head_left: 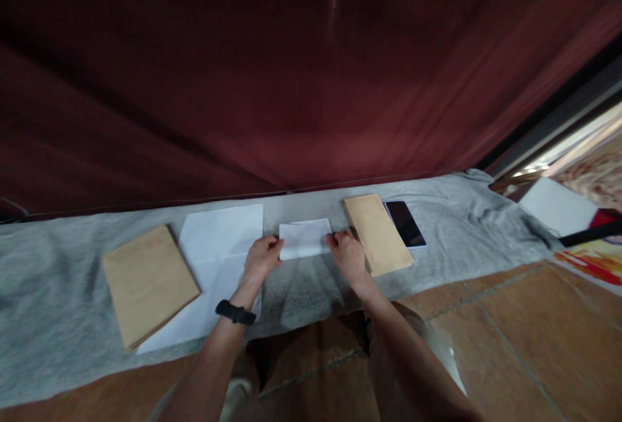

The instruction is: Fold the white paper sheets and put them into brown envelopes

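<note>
A small folded sheet of white paper (pixel 304 239) lies between my hands on the grey cloth. My left hand (pixel 262 257) pinches its left edge, and a dark band circles that wrist. At the opposite edge, my right hand (pixel 346 253) has its fingers closed on the paper's right side. Just right of that hand lies a stack of brown envelopes (pixel 381 234). Larger white sheets (pixel 221 240) are spread to the left of my left hand, partly under another brown envelope stack (pixel 150 286).
A phone (pixel 406 223) with a dark screen lies beside the right envelopes. Grey cloth (pixel 454 234) covers the long narrow surface. Behind it hangs a dark red curtain (pixel 311 85). Brown floor tiles (pixel 525 338) show in front. A white box-like object (pixel 558 205) stands at the far right.
</note>
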A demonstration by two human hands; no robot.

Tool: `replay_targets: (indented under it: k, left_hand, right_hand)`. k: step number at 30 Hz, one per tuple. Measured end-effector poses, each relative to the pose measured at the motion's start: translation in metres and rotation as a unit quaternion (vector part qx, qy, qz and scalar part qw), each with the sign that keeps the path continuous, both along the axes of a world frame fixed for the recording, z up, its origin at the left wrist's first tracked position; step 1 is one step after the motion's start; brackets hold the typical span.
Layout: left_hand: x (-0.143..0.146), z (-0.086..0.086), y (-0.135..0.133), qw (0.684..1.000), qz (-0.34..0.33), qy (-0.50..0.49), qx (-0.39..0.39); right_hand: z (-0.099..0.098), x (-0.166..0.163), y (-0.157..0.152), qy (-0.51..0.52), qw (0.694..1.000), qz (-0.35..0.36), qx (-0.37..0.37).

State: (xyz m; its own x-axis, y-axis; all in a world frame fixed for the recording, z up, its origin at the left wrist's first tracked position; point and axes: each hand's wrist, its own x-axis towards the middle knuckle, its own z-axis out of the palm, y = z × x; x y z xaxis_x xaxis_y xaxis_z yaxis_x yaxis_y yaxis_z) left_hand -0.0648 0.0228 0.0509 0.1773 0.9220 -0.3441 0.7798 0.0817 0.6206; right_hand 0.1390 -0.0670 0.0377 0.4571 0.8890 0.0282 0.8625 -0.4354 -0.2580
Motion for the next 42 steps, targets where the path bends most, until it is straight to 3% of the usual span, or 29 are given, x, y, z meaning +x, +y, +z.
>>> replay_targets:
  k: [14, 31, 34, 38, 42]
  left_hand:
    - [0.019, 0.012, -0.008, 0.974, -0.017, 0.212, 0.074]
    - [0.025, 0.017, -0.016, 0.968, -0.017, 0.236, 0.086]
    - [0.024, 0.016, -0.015, 0.967, -0.022, 0.237, 0.088]
    - [0.024, 0.017, -0.016, 0.968, -0.027, 0.231, 0.094]
    - [0.024, 0.015, -0.015, 0.967, -0.027, 0.233, 0.1]
  right_hand:
    - [-0.001, -0.006, 0.003, -0.061, 0.998, 0.011, 0.006]
    - [0.003, -0.01, 0.0, -0.061, 0.998, 0.016, 0.012]
    - [0.006, -0.012, -0.001, -0.058, 0.995, 0.052, 0.054]
    - [0.0, -0.019, -0.001, 0.007, 0.98, 0.166, 0.112]
    - [-0.013, -0.027, -0.002, 0.025, 0.971, 0.21, 0.109]
